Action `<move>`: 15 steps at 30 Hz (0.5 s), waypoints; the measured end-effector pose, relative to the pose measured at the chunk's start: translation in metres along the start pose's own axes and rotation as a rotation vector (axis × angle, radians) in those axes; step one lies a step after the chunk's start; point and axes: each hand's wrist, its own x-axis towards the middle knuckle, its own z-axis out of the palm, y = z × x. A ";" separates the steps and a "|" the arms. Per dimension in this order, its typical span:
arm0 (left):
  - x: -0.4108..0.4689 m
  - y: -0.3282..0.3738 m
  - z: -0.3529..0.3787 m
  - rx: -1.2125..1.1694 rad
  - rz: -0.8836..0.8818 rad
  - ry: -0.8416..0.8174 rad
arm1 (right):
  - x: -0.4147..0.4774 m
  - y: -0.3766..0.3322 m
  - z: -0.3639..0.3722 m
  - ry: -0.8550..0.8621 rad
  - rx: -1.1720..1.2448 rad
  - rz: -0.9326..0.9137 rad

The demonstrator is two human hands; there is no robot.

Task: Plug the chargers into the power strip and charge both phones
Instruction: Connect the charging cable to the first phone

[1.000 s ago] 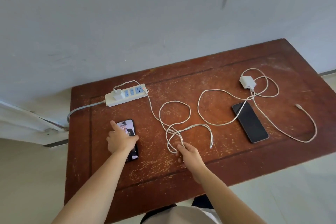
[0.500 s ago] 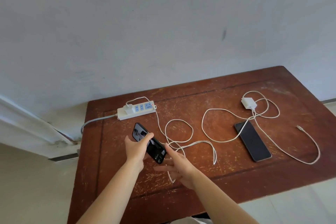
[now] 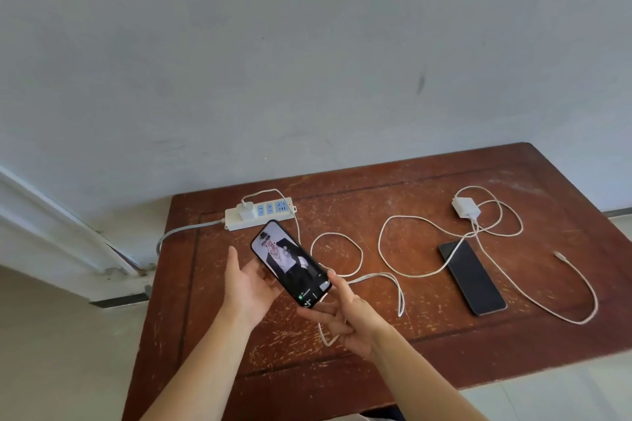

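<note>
Black smartphone with lit screen lies across the left hand, fingers relaxed beneath; the right hand pinches a thin white charging cable at its lower end.

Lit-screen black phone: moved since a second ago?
Yes. The lit-screen black phone left the brown wooden table, now raised on the left hand, shifted right along the white power strip.

Left fingers — mostly hidden behind the phone.
</note>
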 end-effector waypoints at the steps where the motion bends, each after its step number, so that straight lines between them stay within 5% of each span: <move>1: -0.001 -0.002 0.001 0.003 -0.002 -0.020 | 0.000 0.000 0.000 0.003 0.016 0.011; 6: -0.002 -0.013 -0.001 0.009 -0.033 -0.074 | -0.001 -0.002 0.001 0.073 -0.042 0.022; 11: -0.006 -0.009 -0.002 -0.111 -0.024 -0.049 | -0.003 -0.012 -0.007 0.341 -0.389 -0.207; 15: -0.006 0.002 0.001 -0.262 0.038 -0.078 | -0.002 -0.021 -0.018 0.349 -0.267 -0.311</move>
